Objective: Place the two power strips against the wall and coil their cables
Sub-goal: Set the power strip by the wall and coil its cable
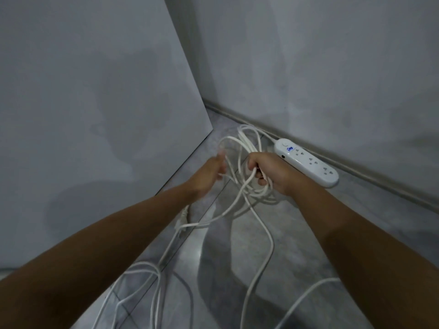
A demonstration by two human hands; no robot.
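Coiling is judged to be in hand. One power strip (306,161) lies against the wall (332,67) at centre right, and loops of its white cable (257,192) are gripped in the curled right hand (270,173). The left hand (211,173) is blurred; its hold cannot be told. Next, slack trailing over the grey floor (297,233) must be gathered. No second strip is seen.
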